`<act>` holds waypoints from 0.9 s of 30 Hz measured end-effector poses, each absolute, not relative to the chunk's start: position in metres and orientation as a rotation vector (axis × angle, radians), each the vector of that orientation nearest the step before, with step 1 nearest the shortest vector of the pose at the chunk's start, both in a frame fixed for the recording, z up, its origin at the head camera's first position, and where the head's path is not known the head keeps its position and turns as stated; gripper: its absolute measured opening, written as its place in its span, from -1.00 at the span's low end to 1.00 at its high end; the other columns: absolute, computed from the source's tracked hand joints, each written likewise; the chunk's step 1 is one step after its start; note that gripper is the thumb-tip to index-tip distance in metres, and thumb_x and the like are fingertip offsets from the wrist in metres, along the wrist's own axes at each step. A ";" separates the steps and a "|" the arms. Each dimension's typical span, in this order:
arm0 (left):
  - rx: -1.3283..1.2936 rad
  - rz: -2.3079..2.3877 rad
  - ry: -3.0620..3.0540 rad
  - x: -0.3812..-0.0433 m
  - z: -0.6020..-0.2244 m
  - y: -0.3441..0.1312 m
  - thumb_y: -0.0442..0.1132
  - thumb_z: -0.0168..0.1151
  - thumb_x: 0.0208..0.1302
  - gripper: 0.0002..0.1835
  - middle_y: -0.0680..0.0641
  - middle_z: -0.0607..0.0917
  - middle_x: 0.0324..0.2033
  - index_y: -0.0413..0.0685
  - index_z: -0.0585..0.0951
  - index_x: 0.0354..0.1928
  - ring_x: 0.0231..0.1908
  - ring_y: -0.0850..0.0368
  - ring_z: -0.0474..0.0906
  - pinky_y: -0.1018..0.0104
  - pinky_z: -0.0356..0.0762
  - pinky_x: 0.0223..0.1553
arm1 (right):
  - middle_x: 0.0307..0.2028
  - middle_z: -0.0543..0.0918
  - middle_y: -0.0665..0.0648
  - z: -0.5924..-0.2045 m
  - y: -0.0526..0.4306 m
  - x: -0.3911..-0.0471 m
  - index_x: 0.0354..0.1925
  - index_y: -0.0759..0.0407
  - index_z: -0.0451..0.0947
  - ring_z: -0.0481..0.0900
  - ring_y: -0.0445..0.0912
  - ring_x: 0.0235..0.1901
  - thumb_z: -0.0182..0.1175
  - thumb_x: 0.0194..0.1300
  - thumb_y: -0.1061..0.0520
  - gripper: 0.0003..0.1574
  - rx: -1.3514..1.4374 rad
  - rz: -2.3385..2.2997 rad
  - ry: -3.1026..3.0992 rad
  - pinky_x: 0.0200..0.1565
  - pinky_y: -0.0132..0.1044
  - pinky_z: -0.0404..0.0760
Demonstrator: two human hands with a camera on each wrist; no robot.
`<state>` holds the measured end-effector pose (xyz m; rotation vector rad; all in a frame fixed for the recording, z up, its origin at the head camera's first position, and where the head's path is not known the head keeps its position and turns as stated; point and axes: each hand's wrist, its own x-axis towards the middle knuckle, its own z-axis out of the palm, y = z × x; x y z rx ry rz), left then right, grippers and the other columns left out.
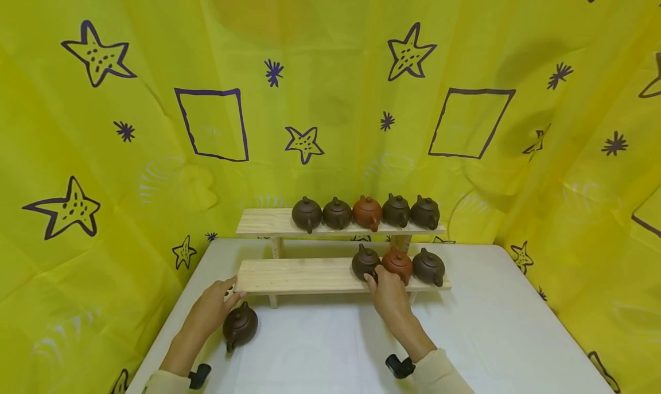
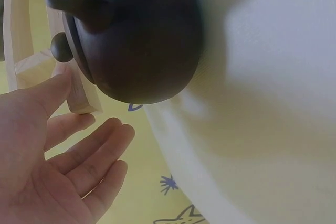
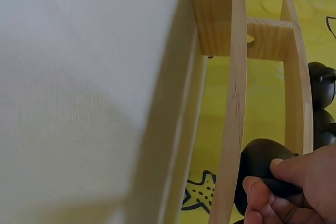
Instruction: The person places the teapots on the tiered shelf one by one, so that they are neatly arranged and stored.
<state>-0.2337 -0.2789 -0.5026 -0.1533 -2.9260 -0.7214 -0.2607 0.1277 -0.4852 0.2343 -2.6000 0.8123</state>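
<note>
In the head view, my right hand (image 1: 391, 295) pinches the handle of a dark brown teapot (image 1: 365, 261) standing on the lower wooden shelf (image 1: 296, 273). The right wrist view shows thumb and fingertips on that handle, the teapot's body (image 3: 262, 156) beside the board. A reddish-brown teapot (image 1: 396, 263) and another dark teapot (image 1: 429, 266) stand to its right. My left hand (image 1: 209, 308) touches the shelf's left end with thumb and index finger; the other fingers (image 2: 97, 169) extend loosely. Just below it, a dark teapot (image 1: 240, 325) sits on the white tabletop, handle toward me.
Behind and higher is the upper shelf (image 1: 263, 222), bearing several dark teapots and one reddish-brown teapot (image 1: 367, 212) in a row. The shelf stands on a white-covered table (image 1: 496, 325). A yellow curtain (image 1: 330, 107) with starfish drawings surrounds the table's back and sides.
</note>
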 end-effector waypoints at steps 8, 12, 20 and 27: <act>-0.165 -0.709 -2.917 -0.233 -0.503 -0.279 -0.10 0.29 0.52 -0.36 -0.44 0.68 0.09 -0.38 0.46 0.45 0.14 -0.41 0.62 -0.32 0.58 0.14 | -0.54 0.68 0.29 -0.481 0.127 -0.261 -0.35 0.33 0.57 0.71 0.18 -0.54 0.37 0.42 0.17 -0.73 0.204 0.781 -2.626 -0.55 0.02 0.60; -0.161 -0.715 -2.917 -0.233 -0.503 -0.279 -0.10 0.28 0.52 -0.37 -0.44 0.67 0.10 -0.38 0.46 0.45 0.15 -0.42 0.61 -0.32 0.57 0.15 | -0.58 0.64 0.24 -0.480 0.126 -0.261 -0.42 0.27 0.55 0.66 0.11 -0.57 0.38 0.42 0.12 -0.67 0.187 0.778 -2.653 -0.56 -0.03 0.55; -0.162 -0.711 -2.912 -0.233 -0.503 -0.280 -0.08 0.29 0.51 -0.35 -0.44 0.67 0.10 -0.41 0.45 0.44 0.14 -0.40 0.62 -0.30 0.58 0.16 | -0.65 0.49 0.09 -0.477 0.131 -0.256 -0.58 0.19 0.48 0.49 -0.01 -0.60 0.41 0.37 -0.01 -0.50 0.149 0.817 -2.787 -0.56 -0.12 0.42; -0.168 -0.698 -2.908 -0.232 -0.501 -0.279 -0.07 0.29 0.52 -0.35 -0.45 0.68 0.08 -0.43 0.46 0.42 0.12 -0.40 0.63 -0.30 0.58 0.15 | -0.44 0.71 0.31 -0.478 0.122 -0.245 -0.43 0.36 0.68 0.67 0.15 -0.43 0.42 0.35 -0.11 -0.47 0.269 0.724 -2.997 -0.35 0.08 0.64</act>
